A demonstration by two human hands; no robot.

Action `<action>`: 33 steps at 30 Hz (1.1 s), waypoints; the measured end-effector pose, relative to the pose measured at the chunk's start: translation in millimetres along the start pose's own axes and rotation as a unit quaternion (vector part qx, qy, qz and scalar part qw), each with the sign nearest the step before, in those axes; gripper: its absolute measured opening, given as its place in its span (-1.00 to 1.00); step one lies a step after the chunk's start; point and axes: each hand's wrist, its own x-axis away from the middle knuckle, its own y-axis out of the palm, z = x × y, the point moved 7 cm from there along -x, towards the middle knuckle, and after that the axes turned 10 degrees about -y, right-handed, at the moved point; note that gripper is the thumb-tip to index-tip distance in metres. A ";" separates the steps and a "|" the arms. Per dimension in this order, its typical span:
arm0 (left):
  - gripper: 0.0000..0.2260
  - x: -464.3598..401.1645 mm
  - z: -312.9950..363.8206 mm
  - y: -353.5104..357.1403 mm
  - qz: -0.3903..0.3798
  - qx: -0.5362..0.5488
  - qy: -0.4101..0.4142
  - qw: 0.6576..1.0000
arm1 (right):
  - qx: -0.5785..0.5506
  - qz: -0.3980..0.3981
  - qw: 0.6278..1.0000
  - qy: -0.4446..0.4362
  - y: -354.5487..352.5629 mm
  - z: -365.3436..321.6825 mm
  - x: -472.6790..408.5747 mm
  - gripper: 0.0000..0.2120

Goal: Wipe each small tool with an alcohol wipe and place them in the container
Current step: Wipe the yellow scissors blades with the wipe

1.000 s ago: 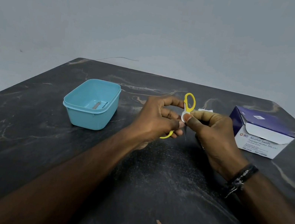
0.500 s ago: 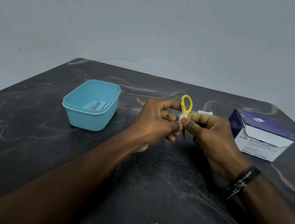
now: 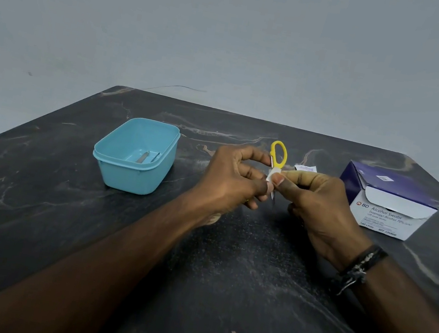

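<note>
Left hand (image 3: pixel 235 175) grips scissors (image 3: pixel 278 153); right hand (image 3: pixel 319 203) pinches wipe (image 3: pixel 272 174)

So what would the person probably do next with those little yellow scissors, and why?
Probably slide the wipe down toward the blade tip. The right hand pinches it around the scissors just below the yellow loop, while the left hand holds them upright, and the metal tip below looks unwiped. The blue container already holds metal tools, so the scissors likely follow later.

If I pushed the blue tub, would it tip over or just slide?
The blue tub would probably slide: it looks wide, low and flat-bottomed. It likely feels light, being thin plastic holding only small metal tools. The smooth table should let it glide.
</note>
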 end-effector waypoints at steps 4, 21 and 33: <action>-0.71 0.3 0.1 3.6 -0.007 -0.006 -0.002 1.000 | -0.022 0.021 1.000 0.000 -4.4 -0.4 -0.8 -0.85; -0.53 1.1 -1.2 4.8 -0.019 -0.045 -0.024 0.999 | -0.045 0.026 0.999 0.014 -7.2 -0.8 -2.9 -0.84; -0.60 7.3 -0.5 10.6 -0.049 -0.102 -0.040 0.993 | -0.031 0.027 0.999 -0.011 -15.5 -11.7 -5.5 -0.77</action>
